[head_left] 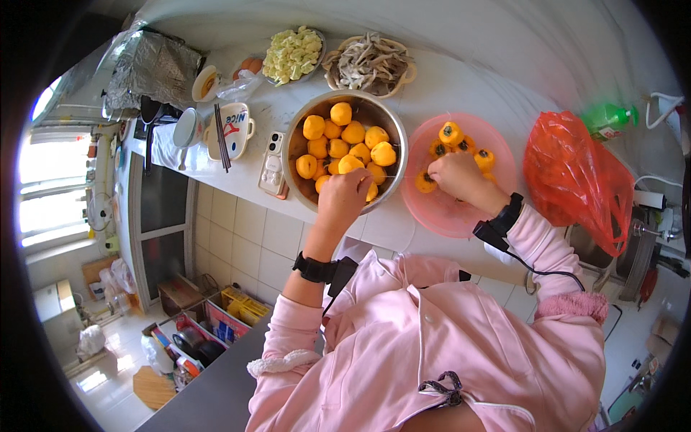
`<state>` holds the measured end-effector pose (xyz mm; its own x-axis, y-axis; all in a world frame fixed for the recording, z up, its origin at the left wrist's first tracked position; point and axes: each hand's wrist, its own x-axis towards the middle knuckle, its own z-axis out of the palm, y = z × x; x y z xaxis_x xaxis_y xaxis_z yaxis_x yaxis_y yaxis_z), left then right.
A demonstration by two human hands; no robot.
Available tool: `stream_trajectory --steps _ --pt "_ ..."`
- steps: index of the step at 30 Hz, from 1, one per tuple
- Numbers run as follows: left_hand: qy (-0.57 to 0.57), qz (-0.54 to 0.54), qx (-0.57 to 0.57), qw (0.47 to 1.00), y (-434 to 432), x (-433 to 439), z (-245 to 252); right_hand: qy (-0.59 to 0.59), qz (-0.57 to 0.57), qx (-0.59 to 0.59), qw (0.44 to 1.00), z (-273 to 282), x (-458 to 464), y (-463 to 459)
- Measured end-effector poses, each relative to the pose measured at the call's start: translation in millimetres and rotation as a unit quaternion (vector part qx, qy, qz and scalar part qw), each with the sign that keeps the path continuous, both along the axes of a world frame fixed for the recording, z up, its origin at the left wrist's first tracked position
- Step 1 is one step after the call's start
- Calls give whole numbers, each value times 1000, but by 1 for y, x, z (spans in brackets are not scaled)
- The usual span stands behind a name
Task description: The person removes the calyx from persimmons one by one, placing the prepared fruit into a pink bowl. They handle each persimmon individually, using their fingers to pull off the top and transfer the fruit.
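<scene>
A thin pale thread [399, 176] stretches between my two hands. My left hand [341, 195] pinches its one end, over the near side of a stainless steel bowl [399, 156]. Peeled orange persimmons [353, 132] fill much of that bowl, a few hidden under the hand. My right hand [460, 171] grips the other end with bent fingers, above a pink plastic basin [501, 141]. Just by those fingertips lies a peeled persimmon [425, 183] with a dark calyx. Several more calyx-up persimmons [451, 133] sit in the basin, partly covered by the hand.
A phone [273, 164] lies left of the bowl, near the counter edge. Chopsticks [221, 139] rest across a plate [240, 124]. Behind stand chopped pale-green vegetables [293, 54] and mushrooms [370, 62]. A red plastic bag [572, 167] and green bottle [607, 121] are by the sink [591, 251].
</scene>
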<state>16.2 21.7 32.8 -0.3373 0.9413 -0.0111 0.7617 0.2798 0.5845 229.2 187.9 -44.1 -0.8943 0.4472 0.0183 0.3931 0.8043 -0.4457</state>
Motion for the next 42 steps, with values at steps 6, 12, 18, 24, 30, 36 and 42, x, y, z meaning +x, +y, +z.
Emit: stream_trajectory --steps 6,12,18,24,30,36,42 --pt "-32 14 -29 999 -17 9 -11 -113 74 130 982 2 -2 -9" --pt "-118 23 -8 993 -22 11 -15 -57 48 69 995 50 -29 2" --pt "-131 11 5 991 -20 7 -15 -27 -13 115 993 31 -139 21" --pt "-137 -7 26 990 -15 -5 -17 -37 17 265 963 -13 -200 30" --pt "-110 -15 39 993 -15 -13 -14 24 69 288 955 -17 -196 40" --pt "-71 -80 24 994 -7 -17 -5 111 26 40 993 26 -150 46" --pt "19 -145 42 988 8 -14 9 81 -89 -399 909 52 -69 24"
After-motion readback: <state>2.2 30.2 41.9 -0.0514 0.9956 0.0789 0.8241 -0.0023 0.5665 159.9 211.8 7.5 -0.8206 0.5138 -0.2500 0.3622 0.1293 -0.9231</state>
